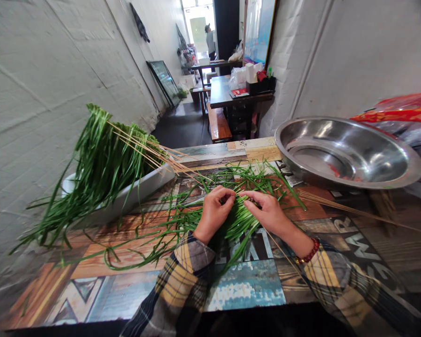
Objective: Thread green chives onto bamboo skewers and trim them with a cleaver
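In the head view my left hand (215, 210) and my right hand (266, 210) meet over the middle of the table, each with thumb and index finger pinched at the pale ends of a bunch of green chives (239, 219). The chive leaves hang down toward me below my fingers. A thin bamboo skewer (282, 252) slants out from under my right wrist toward the front edge; its other end is hidden. More loose chives (256, 175) lie spread behind and to the left of my hands.
At the left, a white tray (143, 192) carries skewered chives (105, 154), with several skewers (143, 145) sticking out to the right. A steel basin (382, 161) stands at the back right. Loose skewers (337, 203) lie before it. Farther back are tables (221, 91) and a person (210, 42).
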Demonstrator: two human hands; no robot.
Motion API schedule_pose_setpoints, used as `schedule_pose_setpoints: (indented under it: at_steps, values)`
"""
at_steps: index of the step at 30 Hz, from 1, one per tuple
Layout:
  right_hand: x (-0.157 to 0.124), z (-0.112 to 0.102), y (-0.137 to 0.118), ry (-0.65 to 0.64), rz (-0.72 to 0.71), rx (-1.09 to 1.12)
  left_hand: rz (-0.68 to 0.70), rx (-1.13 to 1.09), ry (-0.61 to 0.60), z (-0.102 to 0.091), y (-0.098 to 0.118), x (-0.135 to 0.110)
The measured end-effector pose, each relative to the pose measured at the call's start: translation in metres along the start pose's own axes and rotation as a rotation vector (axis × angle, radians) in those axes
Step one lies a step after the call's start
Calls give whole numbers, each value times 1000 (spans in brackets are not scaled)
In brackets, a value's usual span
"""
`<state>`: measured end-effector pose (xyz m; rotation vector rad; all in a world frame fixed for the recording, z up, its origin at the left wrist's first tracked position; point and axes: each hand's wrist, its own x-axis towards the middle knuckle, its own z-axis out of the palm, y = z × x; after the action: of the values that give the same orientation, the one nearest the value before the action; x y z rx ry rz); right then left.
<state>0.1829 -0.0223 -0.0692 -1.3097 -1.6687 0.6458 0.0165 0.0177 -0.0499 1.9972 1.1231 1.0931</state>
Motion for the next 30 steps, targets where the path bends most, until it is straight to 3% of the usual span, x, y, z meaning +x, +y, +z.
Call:
schedule_pose_setpoints:
  at_steps: [30]
  values:
    - [-1,0,0,11,26,35,5,-29,-50,0,-2,0]
